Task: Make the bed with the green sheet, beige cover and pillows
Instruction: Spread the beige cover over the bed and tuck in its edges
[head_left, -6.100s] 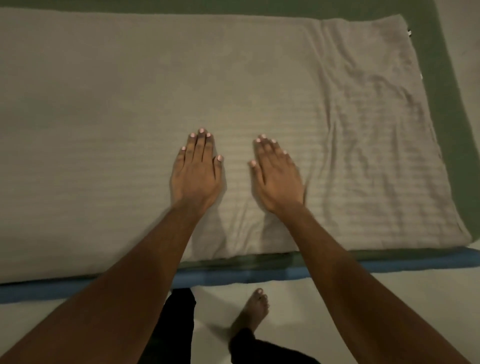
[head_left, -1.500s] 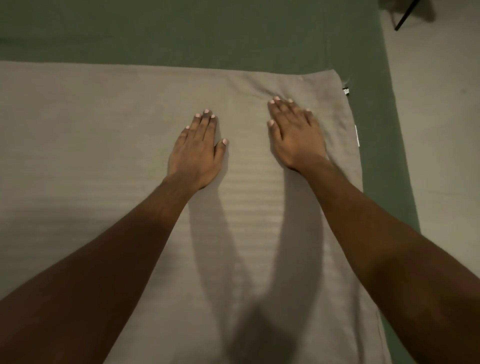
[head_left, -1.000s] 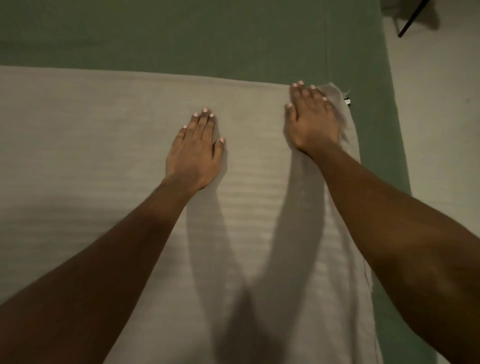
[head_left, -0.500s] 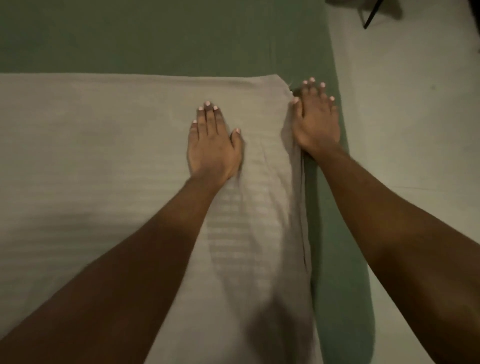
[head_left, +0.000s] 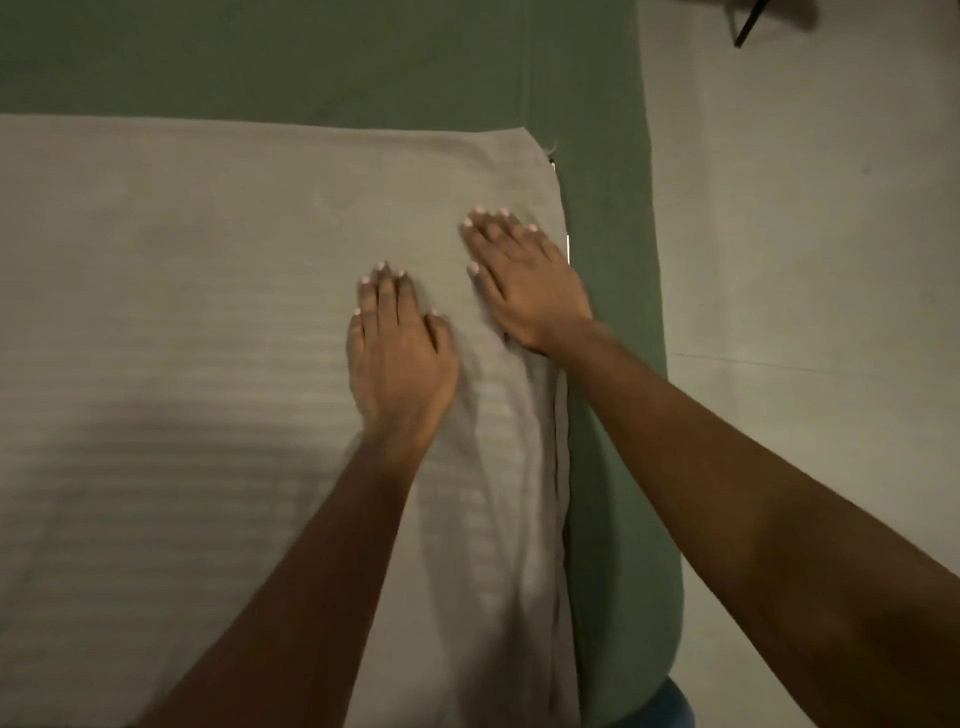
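Left hand (head_left: 401, 358) lies flat, fingers straight, on the beige cover (head_left: 182, 322), and right hand (head_left: 527, 291) lies equally flat near its right edge, back off the green sheet (head_left: 613, 415) it pressed a moment earlier; sheet and cover look laid, while pillows, unseen, presumably remain.

Beige cover (head_left: 208, 312) with faint woven stripes, plain green sheet (head_left: 608, 260), pale grey floor (head_left: 805, 260)

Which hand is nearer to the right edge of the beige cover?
Right. The right hand lies flat on the beige cover, just beside that edge. The left hand also lies flat on the cover, but further in from the edge and closer to the person.
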